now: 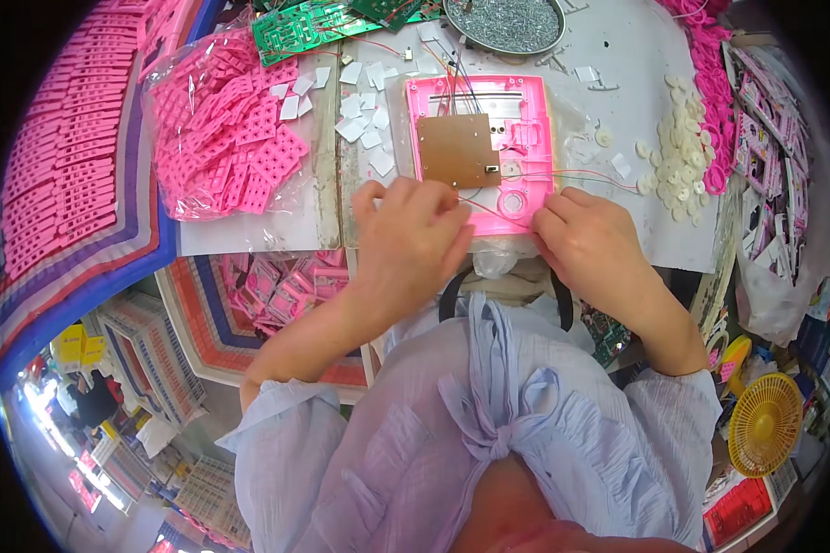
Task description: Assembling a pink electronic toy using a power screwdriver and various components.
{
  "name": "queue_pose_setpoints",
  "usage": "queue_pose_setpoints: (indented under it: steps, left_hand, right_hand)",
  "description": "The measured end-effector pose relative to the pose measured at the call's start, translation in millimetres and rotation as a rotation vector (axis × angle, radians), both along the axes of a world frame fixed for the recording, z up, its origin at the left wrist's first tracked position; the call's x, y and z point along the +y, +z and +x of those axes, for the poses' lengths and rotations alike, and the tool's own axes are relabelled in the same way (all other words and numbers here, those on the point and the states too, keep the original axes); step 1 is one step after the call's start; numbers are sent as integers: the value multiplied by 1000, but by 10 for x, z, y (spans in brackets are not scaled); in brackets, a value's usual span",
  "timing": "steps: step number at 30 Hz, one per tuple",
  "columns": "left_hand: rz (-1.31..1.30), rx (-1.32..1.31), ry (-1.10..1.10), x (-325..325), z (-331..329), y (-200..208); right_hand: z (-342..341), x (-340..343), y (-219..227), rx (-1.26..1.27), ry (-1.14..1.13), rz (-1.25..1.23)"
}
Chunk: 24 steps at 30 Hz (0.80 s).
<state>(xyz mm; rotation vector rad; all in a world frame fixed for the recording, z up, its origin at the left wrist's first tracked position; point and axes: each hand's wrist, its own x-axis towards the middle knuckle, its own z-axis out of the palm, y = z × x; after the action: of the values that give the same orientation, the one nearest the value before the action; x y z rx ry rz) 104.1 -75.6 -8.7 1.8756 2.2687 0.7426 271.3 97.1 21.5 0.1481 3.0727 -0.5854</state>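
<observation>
Closely bunched, the fingers of the left hand (410, 230) curl at the lower edge of a brown circuit board (456, 146), while the right hand (586, 230) is curled in at the lower right corner of a pink casing (533, 184). A thin red wire (493, 211) runs between them; whether either pinches it, I cannot tell. The board lies on the casing, which sits on the table before the person. Around it are white paper pieces (350, 129), a dish of screws (507, 52), white discs (682, 152) and bagged pink parts (217, 134).
</observation>
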Motion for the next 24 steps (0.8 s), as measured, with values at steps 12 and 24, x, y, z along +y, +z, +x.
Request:
queue_pose_setpoints:
  steps: [12,24]
  left_hand:
    - [81,-236,-290,143,178,-292]
    - [-41,77,-411,192,173,-178]
  right_hand:
    - [101,100,-136,79,36,-71]
    - [432,103,-686,435,-93,-154]
